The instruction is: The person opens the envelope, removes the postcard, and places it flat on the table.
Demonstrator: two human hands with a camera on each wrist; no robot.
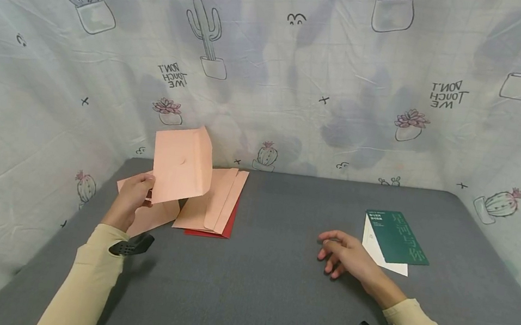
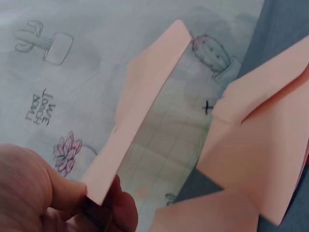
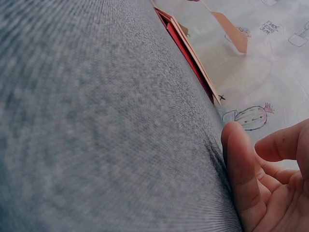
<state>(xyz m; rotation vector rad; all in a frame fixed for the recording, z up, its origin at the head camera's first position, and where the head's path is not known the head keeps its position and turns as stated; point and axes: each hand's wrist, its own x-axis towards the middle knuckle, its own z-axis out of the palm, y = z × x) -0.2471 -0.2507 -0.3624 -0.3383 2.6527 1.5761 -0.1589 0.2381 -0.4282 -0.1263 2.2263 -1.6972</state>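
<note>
My left hand [image 1: 136, 194] pinches a pink envelope [image 1: 180, 165] by its lower left edge and holds it up above the table. In the left wrist view the envelope [image 2: 140, 96] appears nearly edge-on, gripped between thumb and fingers. More pink envelopes [image 1: 216, 200] lie beneath it, with a red envelope [image 1: 231, 223] showing under them. My right hand [image 1: 344, 255] rests low over the table, fingers loosely bent and holding nothing; in the right wrist view its fingers [image 3: 244, 176] lie against the cloth. Just right of it is a dark green card [image 1: 399, 237].
A white sheet [image 1: 373, 243] sits partly under the green card. The grey table [image 1: 262, 300] runs back to a pale curtain [image 1: 273, 65] printed with cacti, which also hangs along both sides. Each wrist wears a black strap device [image 1: 132, 245].
</note>
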